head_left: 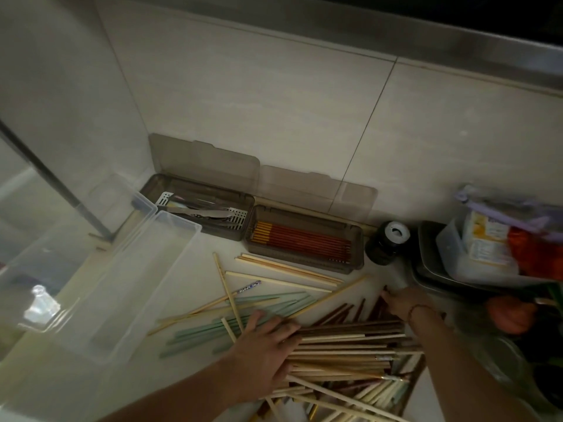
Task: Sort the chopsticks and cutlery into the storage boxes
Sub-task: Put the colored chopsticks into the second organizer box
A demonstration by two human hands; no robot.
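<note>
Heaped at the counter's near edge: a pile of chopsticks (344,348), pale wood, dark brown and mint green, some fanned loose. Left hand (268,351) flat on the heap, fingers straight. Right hand (402,303) at the pile's far side, finger state impossible to tell. Against the back wall, a cutlery box (198,205) and a red-chopstick box (304,242), lids up. No legible writing.

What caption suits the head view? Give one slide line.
Left hand and right hand rest on a chopstick pile before open boxes of cutlery and red chopsticks.
</note>
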